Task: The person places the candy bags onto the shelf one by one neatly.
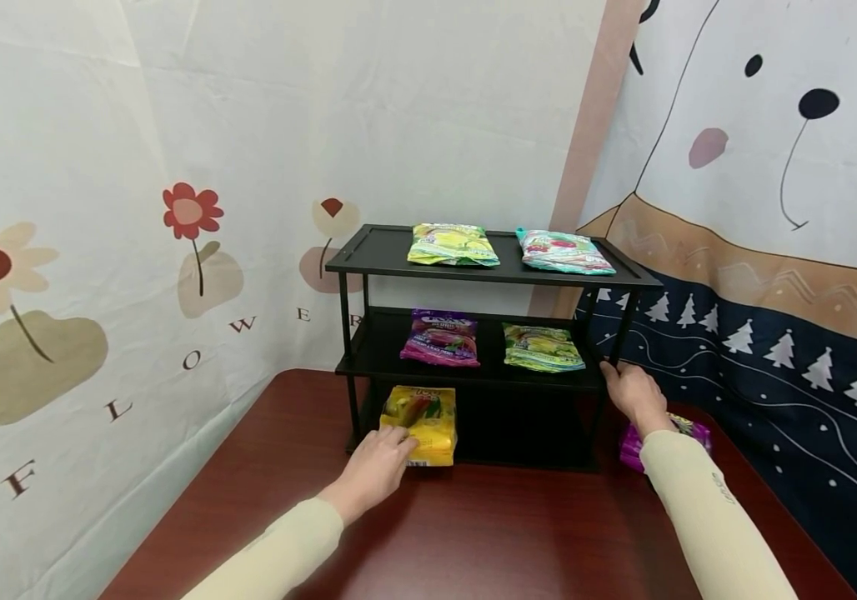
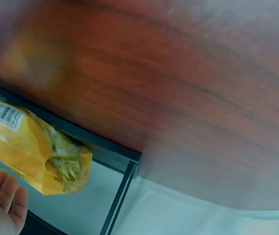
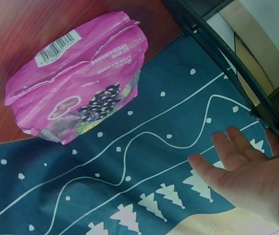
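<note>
A yellow snack bag (image 1: 436,427) with fruit printed on it sits at the left of the bottom tier of a black three-tier rack (image 1: 518,421). My left hand (image 1: 378,463) is at the bag's lower left front, its loosely bent fingers right by the packet. In the left wrist view, the bag's barcode side (image 2: 21,134) faces the camera. At the rack's right side, my right hand (image 1: 633,392) touches the frame near the middle tier. Its fingers (image 3: 225,152) are extended in the right wrist view, with the fingertips close to the black post (image 3: 237,73).
Two snack bags, one yellow-green (image 1: 453,245) and one turquoise-edged (image 1: 565,252), lie on the top tier. On the middle tier are a purple bag (image 1: 439,338) and a green bag (image 1: 543,348). A magenta grape-print bag (image 3: 75,78) rests on the table right of the rack, beside the patterned curtain (image 3: 144,156).
</note>
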The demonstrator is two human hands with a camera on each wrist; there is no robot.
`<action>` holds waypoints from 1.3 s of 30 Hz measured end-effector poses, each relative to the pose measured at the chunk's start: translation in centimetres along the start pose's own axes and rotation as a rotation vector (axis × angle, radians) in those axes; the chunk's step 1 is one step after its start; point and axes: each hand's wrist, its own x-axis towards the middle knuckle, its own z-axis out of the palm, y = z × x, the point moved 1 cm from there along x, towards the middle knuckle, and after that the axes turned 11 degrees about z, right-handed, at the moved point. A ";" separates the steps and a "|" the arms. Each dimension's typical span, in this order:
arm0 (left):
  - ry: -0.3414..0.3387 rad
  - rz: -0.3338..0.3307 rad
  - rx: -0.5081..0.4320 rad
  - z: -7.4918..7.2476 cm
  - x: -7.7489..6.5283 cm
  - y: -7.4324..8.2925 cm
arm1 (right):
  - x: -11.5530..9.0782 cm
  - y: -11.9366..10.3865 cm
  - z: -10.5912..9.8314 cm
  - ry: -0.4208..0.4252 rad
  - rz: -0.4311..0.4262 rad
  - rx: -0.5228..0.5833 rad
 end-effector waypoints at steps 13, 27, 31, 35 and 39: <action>-0.028 0.141 0.015 0.5 -2.0 1.5 | 0.1 0.5 -0.1 -0.010 0.030 -0.013; -0.088 0.099 -0.023 0.8 -1.8 1.7 | 0.3 0.4 0.0 -0.015 0.025 -0.006; -0.101 0.058 -0.039 0.7 -1.6 1.4 | 0.3 0.3 0.0 -0.012 0.021 -0.009; -0.118 0.035 -0.042 0.8 -1.4 1.1 | 0.2 0.3 0.0 -0.007 0.021 -0.006; -0.116 0.044 -0.039 0.8 -1.5 1.0 | 0.2 0.1 0.1 -0.009 0.021 -0.006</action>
